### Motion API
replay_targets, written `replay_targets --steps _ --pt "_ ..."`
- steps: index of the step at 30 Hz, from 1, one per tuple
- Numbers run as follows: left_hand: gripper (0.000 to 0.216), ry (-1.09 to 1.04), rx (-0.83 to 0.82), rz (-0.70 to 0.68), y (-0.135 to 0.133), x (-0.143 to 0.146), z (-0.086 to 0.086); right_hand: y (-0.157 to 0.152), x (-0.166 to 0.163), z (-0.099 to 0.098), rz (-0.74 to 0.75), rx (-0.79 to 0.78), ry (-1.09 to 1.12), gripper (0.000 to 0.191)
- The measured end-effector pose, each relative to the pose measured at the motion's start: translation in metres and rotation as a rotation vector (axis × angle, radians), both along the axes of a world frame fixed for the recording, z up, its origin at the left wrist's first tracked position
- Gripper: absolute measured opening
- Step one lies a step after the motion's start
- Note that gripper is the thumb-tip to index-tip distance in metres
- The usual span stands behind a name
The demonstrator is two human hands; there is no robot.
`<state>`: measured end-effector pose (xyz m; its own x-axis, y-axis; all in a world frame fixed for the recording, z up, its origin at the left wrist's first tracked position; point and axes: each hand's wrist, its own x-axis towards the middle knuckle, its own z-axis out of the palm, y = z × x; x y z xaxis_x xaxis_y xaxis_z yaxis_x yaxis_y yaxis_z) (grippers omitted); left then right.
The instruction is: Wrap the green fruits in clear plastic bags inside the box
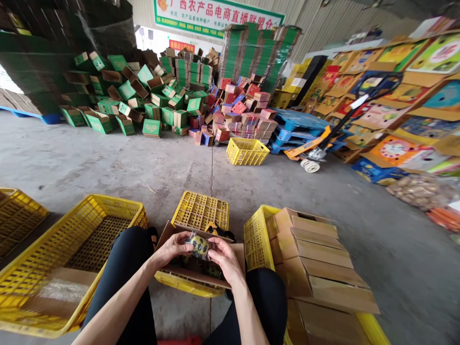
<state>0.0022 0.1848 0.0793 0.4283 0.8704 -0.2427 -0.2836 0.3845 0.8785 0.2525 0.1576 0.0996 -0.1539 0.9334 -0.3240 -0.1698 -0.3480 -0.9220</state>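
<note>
A small packet (200, 245) of see-through plastic with something yellow-green and dark-spotted inside is held up between both hands. My left hand (174, 248) pinches its left end, and my right hand (223, 256) grips the right end. Directly beneath is an open cardboard box (238, 254) between my knees, with dark wrapped items inside, partly hidden by my hands. The box rests on an upturned yellow crate (190, 286). Just behind the box lies a black and orange tool (220, 231), its kind unclear.
Folded-top cardboard boxes (323, 268) fill a yellow crate (257, 239) at right. Another yellow crate (118, 203) at left holds a cardboard piece (59, 292). Farther off are green boxes (152, 127), a lone yellow crate (247, 152), blue pallets (298, 120) and a pallet jack (316, 148).
</note>
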Motion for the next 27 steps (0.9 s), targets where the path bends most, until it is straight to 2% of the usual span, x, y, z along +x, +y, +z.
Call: replay_targets --steps 23,27 --pt "0.053 -0.018 0.128 -0.002 0.001 0.0005 0.0 0.0001 0.001 0.0012 -0.003 0.009 0.012 0.052" --pt "0.053 -0.026 0.133 0.003 0.0016 0.0008 -0.001 0.0009 0.0006 0.0014 -0.018 0.01 0.04 0.06"
